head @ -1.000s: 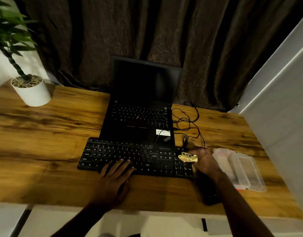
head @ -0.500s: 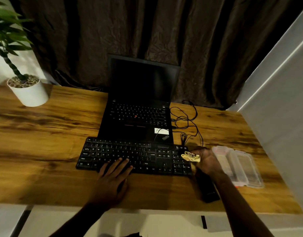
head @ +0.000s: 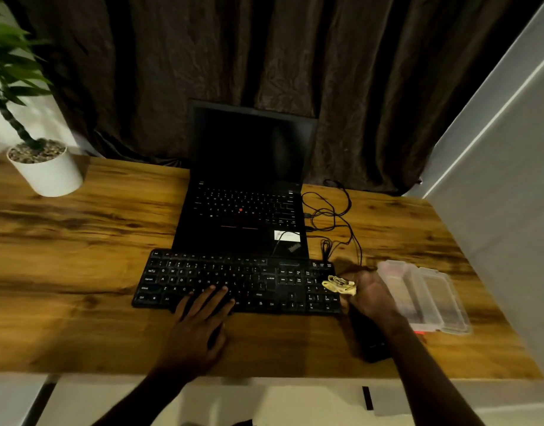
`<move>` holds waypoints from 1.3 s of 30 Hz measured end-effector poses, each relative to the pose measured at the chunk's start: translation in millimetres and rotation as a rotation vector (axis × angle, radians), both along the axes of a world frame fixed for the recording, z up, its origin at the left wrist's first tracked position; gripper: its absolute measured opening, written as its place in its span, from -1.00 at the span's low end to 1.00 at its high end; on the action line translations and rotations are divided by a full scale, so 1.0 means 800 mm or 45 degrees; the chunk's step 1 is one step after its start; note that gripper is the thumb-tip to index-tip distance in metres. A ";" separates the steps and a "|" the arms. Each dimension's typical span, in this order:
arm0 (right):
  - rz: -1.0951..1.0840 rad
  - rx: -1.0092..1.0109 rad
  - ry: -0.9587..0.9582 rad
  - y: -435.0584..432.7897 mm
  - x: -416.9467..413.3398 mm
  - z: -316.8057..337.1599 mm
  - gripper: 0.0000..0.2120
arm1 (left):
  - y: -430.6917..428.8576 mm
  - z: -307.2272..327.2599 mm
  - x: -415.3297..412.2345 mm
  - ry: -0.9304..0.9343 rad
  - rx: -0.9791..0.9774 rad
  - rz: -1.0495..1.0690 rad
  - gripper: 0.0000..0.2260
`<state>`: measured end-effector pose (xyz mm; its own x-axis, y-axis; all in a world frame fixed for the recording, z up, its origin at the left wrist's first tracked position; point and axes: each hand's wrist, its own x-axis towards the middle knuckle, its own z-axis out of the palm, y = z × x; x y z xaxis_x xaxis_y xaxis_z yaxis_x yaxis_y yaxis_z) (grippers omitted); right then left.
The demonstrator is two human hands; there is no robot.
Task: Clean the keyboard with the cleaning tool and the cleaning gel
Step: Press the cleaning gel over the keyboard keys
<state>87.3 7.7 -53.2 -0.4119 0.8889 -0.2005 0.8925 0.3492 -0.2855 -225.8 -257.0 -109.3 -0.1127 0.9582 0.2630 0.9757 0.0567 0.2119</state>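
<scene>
The wooden table (head: 80,241) carries everything. Beyond the grip and to its left stands an open black laptop (head: 243,210), with a slanted ThinkPad badge (head: 294,248) and a white sticker (head: 286,235) on its palm rest; the sticker's print is too small to read. The black keyboard (head: 203,278) stretches left from the grip, its QWERTY legends legible. Just right of the grip lies a clear plastic case (head: 427,296). The left hand (head: 197,321) rests straight-fingered on the bottom keys. The right hand (head: 369,293) pinches the yellowish cleaning gel (head: 339,285) — a crumpled wad over the number pad.
</scene>
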 end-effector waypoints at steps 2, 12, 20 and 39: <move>0.041 0.036 0.025 -0.006 0.001 0.000 -0.57 | 0.000 0.000 0.000 0.006 0.000 0.002 -0.53; 0.151 0.066 0.053 -0.027 -0.038 0.009 -0.51 | -0.001 0.002 0.001 0.013 0.037 -0.008 -0.54; 0.109 0.113 0.060 -0.031 -0.030 0.014 -0.53 | -0.001 0.002 0.002 0.034 0.018 -0.003 -0.53; 0.273 0.041 0.113 -0.063 -0.074 0.024 -0.52 | 0.000 0.000 0.000 -0.013 0.015 -0.013 -0.54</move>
<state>28.0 -43.0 -34.1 -0.6070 0.7844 -0.1277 0.7687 0.5386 -0.3450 -225.5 -257.2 -109.4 -0.1059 0.9561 0.2733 0.9739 0.0442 0.2228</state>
